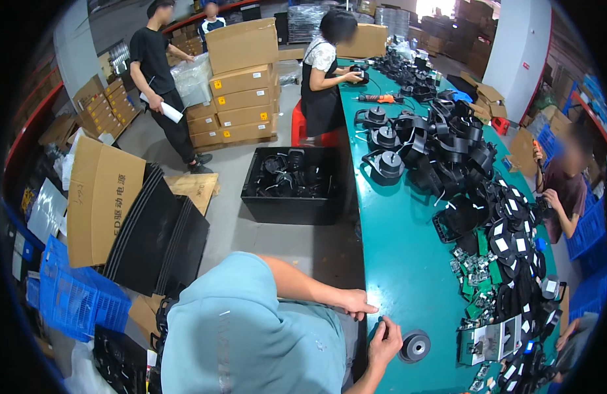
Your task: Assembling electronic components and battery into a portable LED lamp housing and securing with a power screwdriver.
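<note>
My left hand (357,302) is at the near left edge of the green table (402,269), its fingers curled together; whatever they might hold is hidden. Just below it, my right hand (385,343) pinches a small dark piece (381,322) between thumb and fingers, too small to name. A dark grey round part with a pale centre hole (416,346) lies flat on the table, right beside my right hand and apart from the fingers.
Black housings (448,144), green circuit boards (477,289) and dark discs (510,230) crowd the table's right side. An orange-handled power tool (379,98) lies farther up. A black bin of parts (290,203) stands left on the floor. Co-workers (316,85) are around.
</note>
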Available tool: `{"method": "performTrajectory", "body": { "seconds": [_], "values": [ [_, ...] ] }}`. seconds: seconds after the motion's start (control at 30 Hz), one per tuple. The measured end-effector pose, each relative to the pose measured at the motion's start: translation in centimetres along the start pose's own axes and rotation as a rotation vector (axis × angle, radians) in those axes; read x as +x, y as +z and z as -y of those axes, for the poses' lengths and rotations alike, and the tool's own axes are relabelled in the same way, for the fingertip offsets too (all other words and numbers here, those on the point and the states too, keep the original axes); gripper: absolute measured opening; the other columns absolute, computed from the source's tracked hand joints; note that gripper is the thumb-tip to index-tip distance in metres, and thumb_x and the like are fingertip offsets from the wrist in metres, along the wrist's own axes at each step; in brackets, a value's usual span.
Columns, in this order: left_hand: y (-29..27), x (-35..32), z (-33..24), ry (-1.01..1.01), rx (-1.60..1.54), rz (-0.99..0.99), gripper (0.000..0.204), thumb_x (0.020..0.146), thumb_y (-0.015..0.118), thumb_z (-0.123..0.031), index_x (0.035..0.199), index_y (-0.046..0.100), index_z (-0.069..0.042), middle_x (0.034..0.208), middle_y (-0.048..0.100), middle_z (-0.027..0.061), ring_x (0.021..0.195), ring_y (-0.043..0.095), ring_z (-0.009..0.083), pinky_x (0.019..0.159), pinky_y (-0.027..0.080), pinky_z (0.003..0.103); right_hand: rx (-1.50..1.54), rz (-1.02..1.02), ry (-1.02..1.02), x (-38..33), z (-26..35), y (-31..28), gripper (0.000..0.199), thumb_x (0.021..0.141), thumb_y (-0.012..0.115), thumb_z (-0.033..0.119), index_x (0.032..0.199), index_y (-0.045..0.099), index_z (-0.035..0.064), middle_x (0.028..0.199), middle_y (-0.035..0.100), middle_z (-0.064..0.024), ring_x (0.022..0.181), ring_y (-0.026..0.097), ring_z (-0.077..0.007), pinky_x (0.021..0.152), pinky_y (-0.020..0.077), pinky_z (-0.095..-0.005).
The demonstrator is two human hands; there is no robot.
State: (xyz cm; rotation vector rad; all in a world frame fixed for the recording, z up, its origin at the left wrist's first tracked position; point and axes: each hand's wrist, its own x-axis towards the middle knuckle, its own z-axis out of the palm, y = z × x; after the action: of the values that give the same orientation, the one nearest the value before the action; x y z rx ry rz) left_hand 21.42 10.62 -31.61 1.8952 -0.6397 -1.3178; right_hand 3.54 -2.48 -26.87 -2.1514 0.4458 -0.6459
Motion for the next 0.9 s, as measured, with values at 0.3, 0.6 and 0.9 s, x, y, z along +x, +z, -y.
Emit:
{"method": "performTrajectory", "body": {
  "seconds": [0.3, 0.6, 0.9],
  "values": [
    [0.2, 0.3, 1.1, 0.097, 0.016, -0.022, 0.075, 0.104, 0.057, -0.066, 0.078, 0.081, 0.001, 0.077, 0.079, 0.0093, 0.061, 0.069, 0.0178, 0.057, 0.056, 0.035, -0.029, -0.011, 0.000, 0.2, -0.1, 0.4, 0.015, 0.096, 0.069, 0.005, 0.108, 0.077, 0.0002, 0.087, 0.070, -0.0141, 0.073, 0.067, -0.0285, 0.067, 0.0526, -0.0397],
    [0.7, 0.1, 1.1, 0.105, -0.097, -0.030, 0.074, 0.104, 0.060, -0.063, 0.080, 0.080, 0.004, 0.080, 0.080, 0.0114, 0.063, 0.070, 0.0181, 0.059, 0.057, 0.035, -0.045, -0.008, 0.007, 0.3, -0.5, 0.7, 0.017, 0.097, 0.069, 0.005, 0.110, 0.077, -0.0004, 0.087, 0.070, -0.0132, 0.071, 0.063, -0.0262, 0.064, 0.0496, -0.0377],
    [-0.1, -0.8, 0.1, 0.111, -0.051, -0.029, 0.076, 0.104, 0.060, -0.063, 0.081, 0.081, 0.007, 0.084, 0.082, 0.0132, 0.070, 0.075, 0.0214, 0.070, 0.062, 0.037, -0.080, 0.015, 0.074, 0.7, 0.3, 0.6, 0.017, 0.098, 0.068, 0.004, 0.111, 0.077, -0.0015, 0.091, 0.072, -0.0142, 0.077, 0.068, -0.0264, 0.069, 0.0541, -0.0379]
  ]
}}
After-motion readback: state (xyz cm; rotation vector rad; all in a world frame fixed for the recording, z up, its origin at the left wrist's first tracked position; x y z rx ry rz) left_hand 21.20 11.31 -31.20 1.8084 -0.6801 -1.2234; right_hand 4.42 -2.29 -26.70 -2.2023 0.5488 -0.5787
